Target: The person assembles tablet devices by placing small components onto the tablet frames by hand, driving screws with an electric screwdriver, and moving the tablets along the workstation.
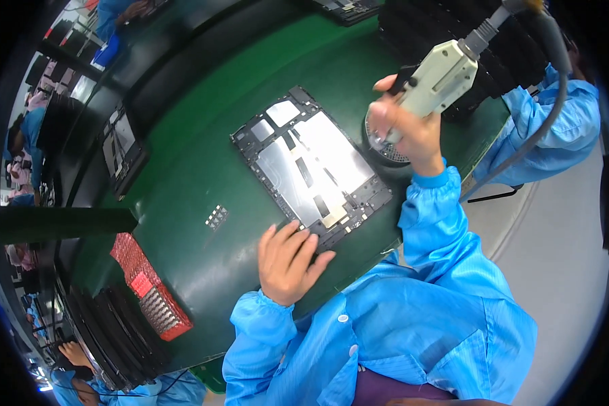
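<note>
An opened tablet (311,162), its silver battery plates and black frame bare, lies aslant on the green mat. At its near left corner my left hand (287,264) rests with fingers spread, the fingertips touching the edge. Up and to the right, my right hand (413,132) is wrapped round a pale electric screwdriver (440,78), with a grey cable at its top end. The tool's lower end points into a round metal dish (398,157) with a perforated top; my fingers hide the tip.
Small metal parts (216,216) lie left of the tablet. A red bubble-wrap pouch (162,304) with a row of metal pieces sits beside upright black panels (111,331). Another opened tablet (122,149) lies at the far left. A person in blue (555,128) sits at the right.
</note>
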